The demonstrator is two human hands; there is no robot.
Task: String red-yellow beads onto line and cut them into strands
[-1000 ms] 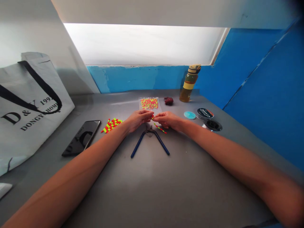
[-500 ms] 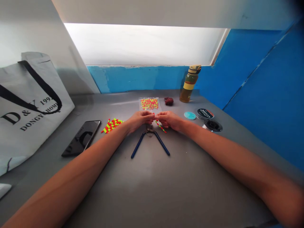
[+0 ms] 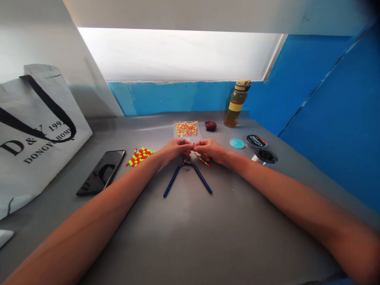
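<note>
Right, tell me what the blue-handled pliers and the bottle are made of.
The blue-handled pliers: grey steel head, dull metal sheen; handles likely plastic-coated, smooth and glossy. The bottle: probably glossy clear plastic, amber contents showing through, though glass is possible.

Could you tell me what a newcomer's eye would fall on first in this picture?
Neon yellow-and-red beads in a clear bag stand out first, at the far side of the grey table. Nearer, the left hand and right hand meet at a short beaded strand, above blue-handled pliers.
</note>
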